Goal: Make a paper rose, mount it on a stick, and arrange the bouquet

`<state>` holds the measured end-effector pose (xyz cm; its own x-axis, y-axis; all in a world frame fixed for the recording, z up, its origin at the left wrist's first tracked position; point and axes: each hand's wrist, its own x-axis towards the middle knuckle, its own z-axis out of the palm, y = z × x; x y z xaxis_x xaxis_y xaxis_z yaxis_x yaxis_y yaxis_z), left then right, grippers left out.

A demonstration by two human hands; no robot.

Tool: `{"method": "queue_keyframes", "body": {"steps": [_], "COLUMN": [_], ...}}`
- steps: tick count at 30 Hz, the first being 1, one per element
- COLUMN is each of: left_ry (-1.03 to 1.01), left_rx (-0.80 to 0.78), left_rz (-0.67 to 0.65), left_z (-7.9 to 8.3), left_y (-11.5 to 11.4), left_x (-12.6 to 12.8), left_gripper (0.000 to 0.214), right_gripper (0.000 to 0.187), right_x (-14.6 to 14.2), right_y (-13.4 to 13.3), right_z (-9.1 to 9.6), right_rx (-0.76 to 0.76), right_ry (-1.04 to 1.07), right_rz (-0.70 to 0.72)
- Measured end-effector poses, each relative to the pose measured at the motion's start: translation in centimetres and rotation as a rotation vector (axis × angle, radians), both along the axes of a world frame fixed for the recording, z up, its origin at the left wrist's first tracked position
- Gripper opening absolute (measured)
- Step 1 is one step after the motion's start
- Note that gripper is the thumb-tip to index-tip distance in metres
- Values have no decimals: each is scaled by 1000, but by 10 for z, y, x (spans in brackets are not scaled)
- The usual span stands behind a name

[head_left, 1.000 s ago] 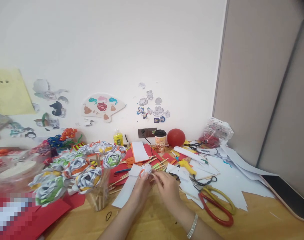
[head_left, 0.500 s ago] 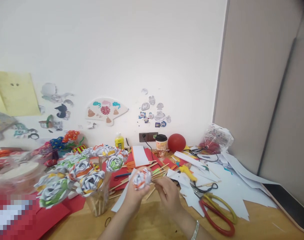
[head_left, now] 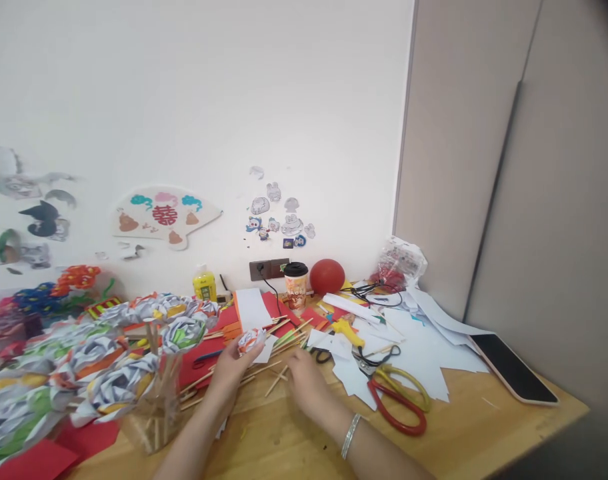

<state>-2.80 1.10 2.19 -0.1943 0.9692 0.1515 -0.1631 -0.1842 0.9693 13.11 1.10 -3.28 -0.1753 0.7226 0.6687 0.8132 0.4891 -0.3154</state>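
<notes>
Right grip [head_left: 308, 383] withdrew; rose [head_left: 249, 341] tops left grip [head_left: 229, 368].

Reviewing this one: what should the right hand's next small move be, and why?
Probably to pinch the thin wooden stick at its fingertips and raise it slightly. The right hand is down right beside that stick, while the left hand holds up a paper flower. Whether the right grip has closed on the stick is unclear.

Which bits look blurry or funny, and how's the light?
In the head view, the light is soft and even; left-edge paper flowers look stretched and smeary; the rosette in the left hand is slightly soft; the top-right corner is dark.
</notes>
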Motion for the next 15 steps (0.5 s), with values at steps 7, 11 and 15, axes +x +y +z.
{"method": "queue_keyframes", "body": {"steps": [7, 11, 15], "left_ry": [-418, -500, -502], "left_rx": [-15, -47, -75], "left_rz": [-128, -217, -238], "left_z": [-23, -34, -44], "left_y": [16, 18, 20], "left_x": [-5, -3, -3], "left_gripper": [25, 20, 19], "right_gripper": [40, 43, 39], "right_x": [96, 118, 111], "right_y": [42, 52, 59], "right_z": [12, 2, 11], "right_rx": [-176, -329, -358], "right_ry": [119, 176, 280], "right_rz": [-506, -563, -493]}}
